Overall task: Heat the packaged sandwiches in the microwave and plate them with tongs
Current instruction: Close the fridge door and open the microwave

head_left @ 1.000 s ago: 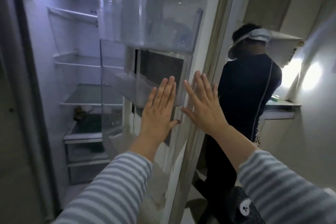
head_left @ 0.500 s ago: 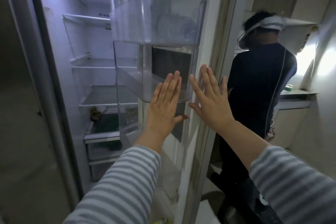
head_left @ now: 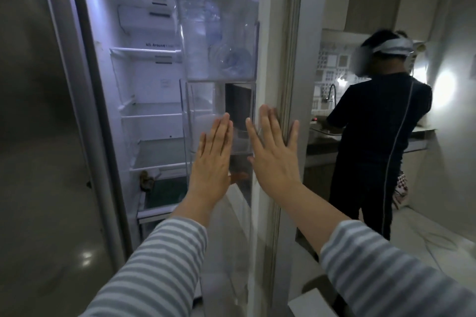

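- Both hands, left [head_left: 212, 162] and right [head_left: 275, 159], are pressing flat on the open fridge door [head_left: 268, 59], fingers straight, holding nothing.
- Sandwiches aren't showing anywhere; bottles [head_left: 192, 33] are sitting in the door bin.

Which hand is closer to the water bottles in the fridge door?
Left. The left hand is almost straight below the water bottles; the right hand is below them too, farther right by the door's edge.
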